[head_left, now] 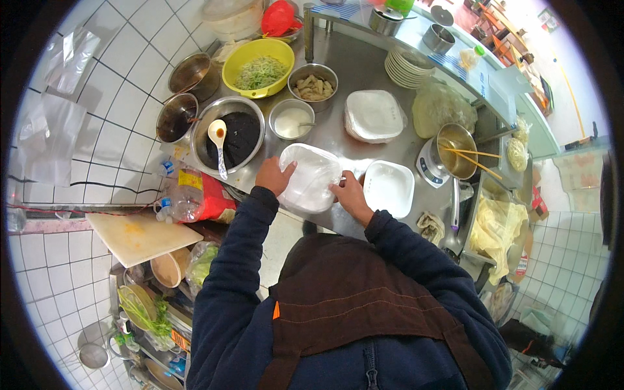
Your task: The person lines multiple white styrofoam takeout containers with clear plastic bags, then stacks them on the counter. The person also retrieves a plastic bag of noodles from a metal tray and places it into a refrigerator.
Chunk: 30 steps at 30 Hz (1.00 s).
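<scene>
A white square bowl (pixel 307 183) with clear plastic film over it is between my two hands at the front edge of the steel table. My left hand (pixel 274 175) grips its left rim, the thumb lying over the top. At the right side, my right hand (pixel 352 196) pinches the film or rim; which of the two is hard to see. Just right of that hand stands a second white square bowl (pixel 389 189). Farther back, more white bowls (pixel 374 116) sit stacked in plastic.
Left on the steel table (pixel 348 63), a spoon (pixel 218 141) rests in a basin of dark liquid (pixel 242 127). Behind are a yellow colander (pixel 278 87) of shredded vegetables and a pot of pale pieces (pixel 313 92). At right, a saucepan with chopsticks (pixel 458 163) stands by a scale (pixel 431 170).
</scene>
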### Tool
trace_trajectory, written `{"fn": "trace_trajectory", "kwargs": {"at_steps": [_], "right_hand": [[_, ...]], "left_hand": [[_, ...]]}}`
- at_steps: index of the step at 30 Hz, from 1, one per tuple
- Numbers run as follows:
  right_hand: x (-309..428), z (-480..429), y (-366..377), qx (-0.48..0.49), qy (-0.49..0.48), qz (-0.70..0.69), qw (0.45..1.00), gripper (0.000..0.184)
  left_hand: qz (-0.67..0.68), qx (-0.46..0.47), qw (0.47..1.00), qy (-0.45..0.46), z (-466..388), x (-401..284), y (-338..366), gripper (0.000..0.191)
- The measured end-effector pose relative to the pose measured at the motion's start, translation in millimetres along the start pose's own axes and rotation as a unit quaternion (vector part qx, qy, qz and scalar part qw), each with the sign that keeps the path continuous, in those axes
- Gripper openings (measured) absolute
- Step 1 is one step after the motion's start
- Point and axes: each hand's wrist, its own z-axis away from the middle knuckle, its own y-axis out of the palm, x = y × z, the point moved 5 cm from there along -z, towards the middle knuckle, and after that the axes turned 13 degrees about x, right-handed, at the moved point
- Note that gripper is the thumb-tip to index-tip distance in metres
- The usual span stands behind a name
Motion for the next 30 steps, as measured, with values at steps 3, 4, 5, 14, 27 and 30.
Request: {"fn": "trace_trajectory", "kwargs": {"at_steps": [3, 4, 5, 14, 27, 30], "right_hand": [[6.0, 6.5, 5.2, -0.002, 0.021, -0.012, 1.0, 0.051], [16.5, 9.5, 3.6, -0.029, -0.026, 0.047, 0.998, 0.053], [27.5, 13.1, 2.0, -0.054, -0.072, 0.107, 0.99, 0.054], [80.5, 14.5, 28.8, -0.015, -0.283, 0.454, 0.844, 0.035], [59.4, -10.0, 49.8, 0.039, -0.278, 0.529, 0.8, 0.029], [62.0, -7.2, 53.4, 0.012, -0.305, 0.529, 0.792, 0.03]], "left_hand": [[-0.024, -0.041, 0.998, 0.034, 3.0, -0.2, 9.5, 0.056], [-0.025, -0.056, 0.997, 0.036, 6.1, 0.3, 12.1, 0.057], [-0.028, -0.049, 0.998, 0.016, 9.1, 1.9, 16.6, 0.059], [-0.199, -0.073, 0.959, 0.191, 30.2, -32.3, 39.9, 0.061], [-0.261, -0.008, 0.948, 0.181, 17.2, -29.9, 64.1, 0.057], [-0.274, -0.005, 0.945, 0.18, 16.6, -29.3, 65.8, 0.058]]}}
